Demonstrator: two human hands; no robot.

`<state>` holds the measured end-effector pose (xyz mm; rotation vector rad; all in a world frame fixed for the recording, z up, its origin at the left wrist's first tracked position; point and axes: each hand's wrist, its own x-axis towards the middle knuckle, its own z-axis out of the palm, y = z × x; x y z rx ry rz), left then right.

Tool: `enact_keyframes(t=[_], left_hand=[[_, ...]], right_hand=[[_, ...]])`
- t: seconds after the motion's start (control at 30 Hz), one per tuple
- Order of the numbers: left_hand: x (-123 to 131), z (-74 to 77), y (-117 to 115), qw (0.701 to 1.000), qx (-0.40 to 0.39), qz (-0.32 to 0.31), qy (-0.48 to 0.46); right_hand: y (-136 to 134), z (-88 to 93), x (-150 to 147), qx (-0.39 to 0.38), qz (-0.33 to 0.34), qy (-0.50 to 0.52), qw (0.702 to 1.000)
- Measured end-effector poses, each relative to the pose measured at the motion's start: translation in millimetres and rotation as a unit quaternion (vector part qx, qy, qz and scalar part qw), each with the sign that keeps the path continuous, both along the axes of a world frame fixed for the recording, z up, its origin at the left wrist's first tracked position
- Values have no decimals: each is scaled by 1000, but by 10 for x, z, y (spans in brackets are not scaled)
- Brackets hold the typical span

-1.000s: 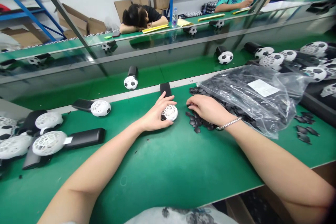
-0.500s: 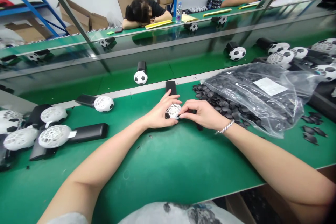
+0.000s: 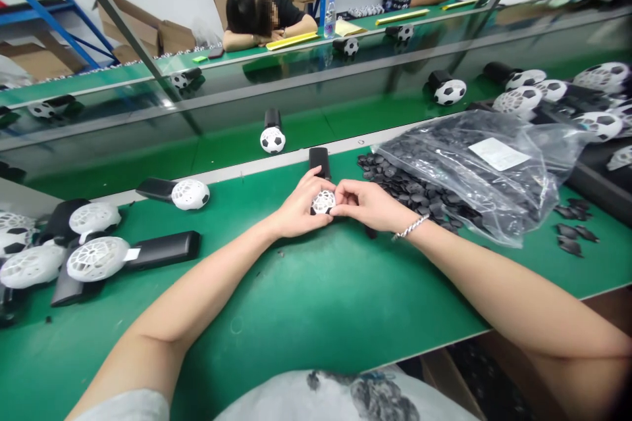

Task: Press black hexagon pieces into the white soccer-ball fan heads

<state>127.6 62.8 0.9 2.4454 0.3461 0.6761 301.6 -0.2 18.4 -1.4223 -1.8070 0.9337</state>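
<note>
A white football-shaped shell [image 3: 324,200] with open lattice holes and a few black patches lies on the green table in front of me, joined to a black handle [image 3: 319,162] that points away. My left hand [image 3: 303,207] is closed around the shell's left side, thumb at its near edge and fingers over the top. At the shell's right edge, my right hand [image 3: 363,202] has thumb and forefinger pinched against it. Whatever small piece may be between those fingertips is hidden. Loose black patches [image 3: 419,194] are heaped just right of my right hand.
A clear plastic bag [image 3: 459,164] of black pieces covers part of the heap. More ball-headed units lie at left, such as a white shell [image 3: 99,259], and at right. Past the metal rail, a unit [image 3: 272,139] rests on the green belt. Two people sit across.
My right fingers have closed in on the shell's right edge; a dark piece seen at their tips is now hidden. On the belt, the units have shifted slightly right. The far person's arm now reaches right.
</note>
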Motion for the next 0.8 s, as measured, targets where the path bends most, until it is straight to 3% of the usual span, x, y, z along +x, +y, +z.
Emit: enact_keyframes(t=[0.1, 0.23, 0.33, 0.4, 0.5, 0.67, 0.8], left_hand=[[-53, 37, 32, 999, -17, 21, 43], [-129, 62, 56, 973, -95, 189, 90], [-134, 50, 63, 959, -130, 245, 54], [-128, 40, 71, 965, -128, 228, 29], [-134, 33, 86, 979, -129, 153, 29], [-141, 29, 80, 985, -155, 64, 34], [-158, 46, 104, 982, -183, 25, 45]], right_hand=[[28, 89, 169, 2, -16, -36, 999], [6, 163, 410, 29, -82, -162, 983], [-18, 131, 413, 34, -49, -239, 969], [-23, 86, 347, 49, -28, -294, 954], [-25, 36, 245, 72, -14, -364, 928], [-62, 65, 222, 92, -2, -417, 904], [-111, 142, 249, 118, 7, -330, 937]])
